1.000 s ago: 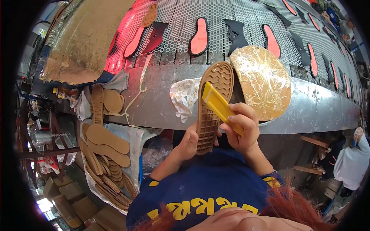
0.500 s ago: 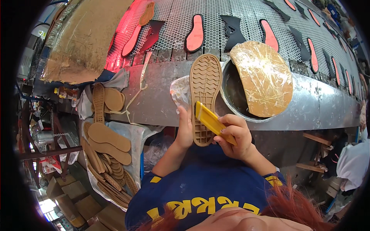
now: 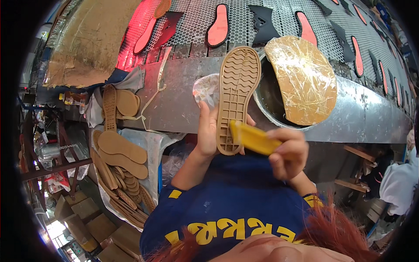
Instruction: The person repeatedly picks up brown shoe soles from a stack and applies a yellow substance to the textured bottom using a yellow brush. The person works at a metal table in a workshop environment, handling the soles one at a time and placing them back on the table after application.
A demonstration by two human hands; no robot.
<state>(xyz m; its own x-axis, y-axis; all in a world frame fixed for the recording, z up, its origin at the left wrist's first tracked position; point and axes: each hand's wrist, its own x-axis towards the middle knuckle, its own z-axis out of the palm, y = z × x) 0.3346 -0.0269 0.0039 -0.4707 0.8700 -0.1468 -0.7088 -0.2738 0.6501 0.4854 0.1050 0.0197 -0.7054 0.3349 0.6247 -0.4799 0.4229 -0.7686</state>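
Note:
My left hand (image 3: 207,136) grips a tan ribbed shoe sole (image 3: 239,72) from behind, with fingertips showing past its right edge. The sole is upright, its tread facing me and its narrower heel end lowest. In my right hand (image 3: 290,153) is a flat yellow tool (image 3: 257,139), blurred, whose exact kind I cannot make out. Its tip lies over the grid pattern near the heel; whether it touches is unclear. Beside the sole stands a round metal pot (image 3: 267,94), partly covered by a tan board wrapped in clear film (image 3: 302,83).
Beyond the metal ledge (image 3: 179,105), a perforated conveyor (image 3: 192,30) carries pink insoles (image 3: 218,26) and black upper pieces (image 3: 263,24). Crumpled clear plastic (image 3: 206,89) lies behind my left hand. More tan soles (image 3: 124,148) pile up at left, near a large cardboard sheet (image 3: 87,48).
The sole has risen slightly and tilted to the right. My right hand has moved right, and the yellow tool lies flatter, its tip farther right on the sole. Conveyor pieces have shifted a little in view.

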